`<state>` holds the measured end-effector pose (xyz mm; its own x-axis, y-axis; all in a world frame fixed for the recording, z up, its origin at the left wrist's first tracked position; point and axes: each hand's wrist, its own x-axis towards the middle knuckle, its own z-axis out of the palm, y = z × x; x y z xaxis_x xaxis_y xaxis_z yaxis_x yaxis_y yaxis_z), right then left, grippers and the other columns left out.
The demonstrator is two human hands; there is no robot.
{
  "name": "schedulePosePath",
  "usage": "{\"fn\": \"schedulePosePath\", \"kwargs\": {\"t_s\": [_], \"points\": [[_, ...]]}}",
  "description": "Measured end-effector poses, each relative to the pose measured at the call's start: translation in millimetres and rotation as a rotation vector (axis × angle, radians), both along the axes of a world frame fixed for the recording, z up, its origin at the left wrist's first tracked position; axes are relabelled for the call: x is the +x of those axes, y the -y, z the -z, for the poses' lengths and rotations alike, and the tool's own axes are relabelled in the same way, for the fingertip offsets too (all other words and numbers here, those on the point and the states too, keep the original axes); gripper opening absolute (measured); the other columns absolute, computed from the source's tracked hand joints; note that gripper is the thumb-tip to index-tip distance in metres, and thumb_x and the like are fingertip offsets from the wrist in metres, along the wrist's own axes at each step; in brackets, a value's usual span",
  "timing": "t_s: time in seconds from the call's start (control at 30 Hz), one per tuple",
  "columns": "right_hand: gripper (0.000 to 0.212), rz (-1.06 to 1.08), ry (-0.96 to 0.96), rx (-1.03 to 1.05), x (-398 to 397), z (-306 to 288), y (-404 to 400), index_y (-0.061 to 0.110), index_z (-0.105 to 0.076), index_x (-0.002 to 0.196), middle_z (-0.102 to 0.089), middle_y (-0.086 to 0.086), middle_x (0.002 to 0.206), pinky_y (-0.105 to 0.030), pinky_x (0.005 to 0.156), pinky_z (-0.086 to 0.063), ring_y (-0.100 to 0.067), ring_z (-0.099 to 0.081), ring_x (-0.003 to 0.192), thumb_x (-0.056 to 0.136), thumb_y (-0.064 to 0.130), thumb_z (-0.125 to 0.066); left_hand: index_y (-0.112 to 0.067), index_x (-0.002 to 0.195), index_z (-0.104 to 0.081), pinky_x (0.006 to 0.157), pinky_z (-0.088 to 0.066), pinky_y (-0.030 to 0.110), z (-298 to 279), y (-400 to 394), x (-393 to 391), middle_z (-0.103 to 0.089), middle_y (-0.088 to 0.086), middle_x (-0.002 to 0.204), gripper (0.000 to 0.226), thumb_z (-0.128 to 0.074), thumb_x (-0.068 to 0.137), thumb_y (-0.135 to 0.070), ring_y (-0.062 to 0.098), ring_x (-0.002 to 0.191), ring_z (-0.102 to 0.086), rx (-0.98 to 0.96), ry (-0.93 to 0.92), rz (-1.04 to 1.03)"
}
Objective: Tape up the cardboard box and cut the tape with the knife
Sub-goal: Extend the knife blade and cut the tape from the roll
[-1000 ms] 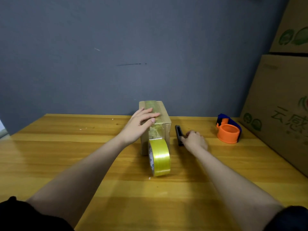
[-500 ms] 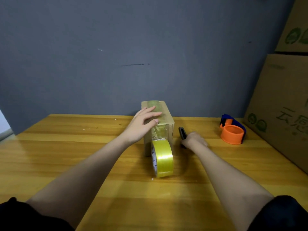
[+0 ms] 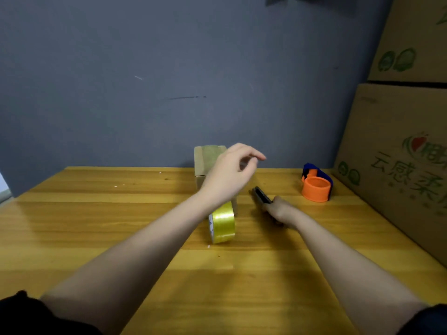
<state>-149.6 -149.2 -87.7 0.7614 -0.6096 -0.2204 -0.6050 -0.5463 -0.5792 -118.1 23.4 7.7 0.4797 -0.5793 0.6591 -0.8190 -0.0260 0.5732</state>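
A small cardboard box point(image 3: 202, 163) stands near the back of the wooden table point(image 3: 96, 213), with yellowish tape along its top. A yellow tape roll point(image 3: 222, 222) stands on edge against the box's near end. My left hand point(image 3: 229, 175) hovers above the box, lifted off it, fingers loosely curled with nothing in them, and hides the box's near part. My right hand point(image 3: 278, 210) is to the right of the box, closed on the handle of a dark knife point(image 3: 261, 195) that points away from me just above the table.
An orange and blue tape dispenser point(image 3: 315, 183) sits at the back right. Large printed cardboard cartons point(image 3: 399, 165) are stacked along the right edge. A grey wall point(image 3: 169, 81) rises right behind the table.
My left hand has lifted off the box top and swung right. My right hand has closed on the knife and raised it off the table.
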Motion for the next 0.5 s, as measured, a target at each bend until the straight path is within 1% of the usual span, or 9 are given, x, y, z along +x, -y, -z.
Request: {"fn": "schedulePosePath", "kwargs": {"t_s": [0.1,0.17,0.23,0.3,0.37,0.4,0.43,0.47,0.5], "points": [[0.022,0.005,0.315,0.214,-15.8,11.1,2.4,0.009,-0.041,0.104,-0.048,-0.004,0.062,-0.027,0.043,-0.030,-0.018,-0.041,0.048,0.093,0.026,-0.049,-0.019,0.100,-0.067,0.088,-0.053,0.035,11.7,20.2,-36.0,-0.068,-0.001,0.102,0.022,-0.049,0.090,-0.013,0.013,0.092,-0.066,0.027,-0.091,0.080],[0.019,0.012,0.507,0.362,-28.9,14.0,-2.2,0.007,-0.043,0.109,-0.048,-0.004,0.059,-0.023,0.040,-0.030,-0.015,-0.041,0.046,0.095,0.019,-0.047,-0.016,0.115,-0.060,0.097,-0.048,0.036,28.2,35.0,-51.7,-0.062,0.003,0.117,0.028,-0.050,0.090,-0.009,0.015,0.107,-0.060,0.062,-0.215,0.114],[0.018,0.031,0.638,0.503,-43.2,13.3,-10.5,0.003,-0.043,0.110,-0.046,-0.005,0.060,-0.019,0.038,-0.029,-0.013,-0.040,0.045,0.097,0.016,-0.043,-0.016,0.130,-0.048,0.108,-0.036,0.030,46.0,46.6,-59.7,-0.046,0.005,0.134,0.042,-0.052,0.089,-0.010,0.017,0.125,-0.047,0.091,-0.310,0.058],[0.010,0.035,0.716,0.613,-57.6,11.7,-18.0,0.007,-0.042,0.106,-0.048,-0.009,0.069,-0.024,0.045,-0.034,-0.015,-0.045,0.054,0.098,0.012,-0.042,-0.016,0.139,-0.037,0.106,-0.027,0.020,61.9,54.4,-62.5,-0.033,0.005,0.141,0.052,-0.054,0.089,-0.011,0.018,0.131,-0.039,0.099,-0.407,-0.028],[0.008,0.024,0.782,0.692,-68.1,13.0,-22.6,0.010,-0.043,0.105,-0.053,-0.011,0.082,-0.028,0.056,-0.037,-0.019,-0.049,0.069,0.098,0.013,-0.043,-0.014,0.143,-0.028,0.107,-0.027,0.020,78.3,62.8,-62.1,-0.026,0.006,0.145,0.059,-0.053,0.090,-0.011,0.018,0.132,-0.037,0.095,-0.508,-0.058],[0.009,0.026,0.803,0.712,-71.5,13.8,-24.3,0.010,-0.045,0.105,-0.055,-0.010,0.083,-0.028,0.058,-0.038,-0.019,-0.050,0.072,0.098,0.014,-0.042,-0.015,0.145,-0.023,0.109,-0.031,0.026,85.0,67.1,-60.8,-0.025,0.006,0.147,0.062,-0.053,0.091,-0.013,0.019,0.132,-0.038,0.085,-0.585,-0.045],[0.012,0.027,0.819,0.726,-73.3,15.6,-25.6,0.010,-0.047,0.106,-0.056,-0.009,0.083,-0.027,0.058,-0.038,-0.018,-0.051,0.070,0.099,0.016,-0.040,-0.017,0.147,-0.019,0.104,-0.041,0.032,90.7,71.9,-59.8,-0.028,0.006,0.147,0.063,-0.052,0.093,-0.016,0.020,0.127,-0.044,0.071,-0.681,-0.019],[0.015,0.013,0.830,0.732,-74.0,18.0,-26.3,0.011,-0.049,0.107,-0.056,-0.010,0.080,-0.026,0.054,-0.038,-0.017,-0.051,0.065,0.099,0.017,-0.039,-0.020,0.146,-0.019,0.087,-0.053,0.032,94.9,76.1,-59.1,-0.039,0.006,0.141,0.059,-0.049,0.095,-0.020,0.020,0.111,-0.055,0.046,-0.793,0.019],[0.016,-0.011,0.837,0.743,-73.6,20.3,-26.8,0.011,-0.049,0.108,-0.053,-0.010,0.073,-0.025,0.049,-0.035,-0.015,-0.049,0.056,0.099,0.016,-0.038,-0.022,0.144,-0.023,0.060,-0.055,0.026,96.4,78.2,-58.7,-0.054,0.006,0.121,0.050,-0.044,0.098,-0.024,0.016,0.084,-0.061,0.022,-0.904,0.063]]}}
